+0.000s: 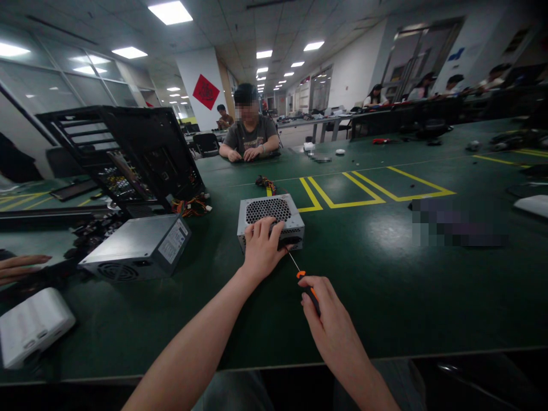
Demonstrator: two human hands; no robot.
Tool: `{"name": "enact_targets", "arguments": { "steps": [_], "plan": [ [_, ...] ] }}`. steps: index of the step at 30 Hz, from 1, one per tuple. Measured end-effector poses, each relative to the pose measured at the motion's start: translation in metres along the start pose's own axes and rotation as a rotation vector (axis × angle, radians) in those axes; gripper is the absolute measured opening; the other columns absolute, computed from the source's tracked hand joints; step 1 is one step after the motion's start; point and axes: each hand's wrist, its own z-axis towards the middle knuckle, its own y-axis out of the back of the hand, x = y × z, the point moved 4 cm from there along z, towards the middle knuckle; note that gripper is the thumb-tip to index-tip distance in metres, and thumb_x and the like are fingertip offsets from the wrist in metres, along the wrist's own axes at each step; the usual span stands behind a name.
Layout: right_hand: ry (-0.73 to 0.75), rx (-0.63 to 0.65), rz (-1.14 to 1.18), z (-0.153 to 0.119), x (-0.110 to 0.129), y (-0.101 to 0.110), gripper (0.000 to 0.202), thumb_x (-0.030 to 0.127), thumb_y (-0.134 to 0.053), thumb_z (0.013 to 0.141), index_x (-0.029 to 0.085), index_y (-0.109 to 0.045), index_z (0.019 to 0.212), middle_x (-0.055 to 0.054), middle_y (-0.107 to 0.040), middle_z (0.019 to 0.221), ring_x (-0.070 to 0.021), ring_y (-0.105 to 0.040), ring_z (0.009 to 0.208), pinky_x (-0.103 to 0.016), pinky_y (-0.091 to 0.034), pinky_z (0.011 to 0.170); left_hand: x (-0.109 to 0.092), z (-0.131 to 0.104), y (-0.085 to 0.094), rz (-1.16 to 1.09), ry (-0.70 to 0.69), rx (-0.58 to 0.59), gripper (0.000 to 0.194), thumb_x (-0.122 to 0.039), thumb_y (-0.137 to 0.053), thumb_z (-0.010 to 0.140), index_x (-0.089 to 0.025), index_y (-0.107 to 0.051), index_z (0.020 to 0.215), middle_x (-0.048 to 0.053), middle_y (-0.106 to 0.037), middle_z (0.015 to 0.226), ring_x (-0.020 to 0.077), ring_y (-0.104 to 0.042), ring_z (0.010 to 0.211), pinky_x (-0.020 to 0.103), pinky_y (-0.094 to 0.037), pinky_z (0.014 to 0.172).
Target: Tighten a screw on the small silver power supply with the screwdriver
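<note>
A grey computer power supply (274, 201) with a honeycomb grille on top sits on the green table in front of me. My left hand (263, 242) grips its near side, with fingers bent over the top edge. A dark part (290, 242) shows beside my thumb, and I cannot make out its kind. My right hand (327, 308) is wrapped round the black and orange handle of a screwdriver (302, 275). The thin shaft slants up and left to the near face of the power supply. Its tip is hidden by my left hand.
Left of me lie a second power supply (137, 242), an open black computer case (128, 154) and a white device (34, 325). Another person's hand (23, 267) enters at the left edge. A person (250, 134) sits across the table (385, 319), which has yellow tape lines (355, 202).
</note>
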Motion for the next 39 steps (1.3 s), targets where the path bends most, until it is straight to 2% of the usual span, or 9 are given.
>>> {"name": "enact_targets", "arguments": {
  "steps": [17, 31, 39],
  "plan": [
    [0.014, -0.017, -0.015, 0.0013, 0.0036, 0.002, 0.021, 0.017, -0.033, 0.085, 0.021, -0.048, 0.098, -0.006, -0.052, 0.098, -0.0147, -0.059, 0.078, -0.029, -0.05, 0.067, 0.001, 0.0, -0.0007, -0.01, 0.009, 0.023, 0.046, -0.042, -0.061, 0.073, -0.021, -0.05, 0.112, 0.011, -0.051, 0.117, 0.027, -0.042, 0.108, 0.04, -0.028, 0.088],
    [0.002, 0.041, -0.042, 0.001, 0.0037, 0.0002, 0.02, 0.016, -0.03, 0.086, 0.021, -0.049, 0.09, -0.006, -0.048, 0.099, -0.0138, -0.059, 0.077, -0.028, -0.049, 0.068, 0.0004, 0.0001, 0.0012, 0.005, 0.002, 0.009, 0.046, -0.043, -0.06, 0.073, -0.02, -0.05, 0.111, 0.011, -0.051, 0.115, 0.0263, -0.043, 0.107, 0.04, -0.028, 0.088],
    [0.003, 0.015, -0.029, 0.0007, 0.0024, 0.0005, 0.017, 0.015, -0.033, 0.085, 0.022, -0.047, 0.092, -0.005, -0.05, 0.098, -0.0143, -0.059, 0.077, -0.028, -0.049, 0.066, 0.0009, -0.0002, 0.0001, -0.001, 0.0, 0.005, 0.047, -0.043, -0.061, 0.072, -0.019, -0.05, 0.111, 0.01, -0.051, 0.115, 0.0264, -0.042, 0.108, 0.04, -0.029, 0.087]
  ]
}}
